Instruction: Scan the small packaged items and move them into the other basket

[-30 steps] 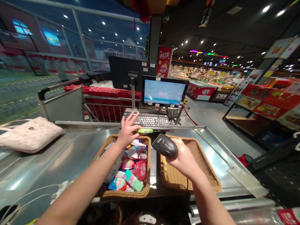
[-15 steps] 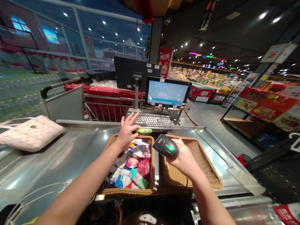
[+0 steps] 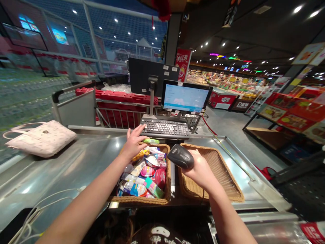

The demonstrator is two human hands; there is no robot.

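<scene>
My left hand [image 3: 134,142] reaches over the far rim of a wicker basket [image 3: 142,199] full of small packaged goods, pinching a small green item [image 3: 151,141] just in front of the keyboard [image 3: 165,128]. My right hand [image 3: 200,169] is wrapped round a black handheld barcode scanner [image 3: 180,156], held over the gap between the two baskets and pointing left. The second wicker basket [image 3: 230,184] on the right shows only a little inside it. A lit monitor [image 3: 186,98] stands behind the keyboard.
A pale pink handbag [image 3: 42,138] lies on the steel counter [image 3: 63,166] at left. White cables [image 3: 38,211] run along the near left edge. A red cart rail [image 3: 119,96] stands behind the counter. Shop shelves [image 3: 291,115] line the aisle at right.
The view has shifted slightly, so everything sits a bit right and lower. The scanner's green light, lit half a second ago, is off now. Both hands keep nearly the same pose.
</scene>
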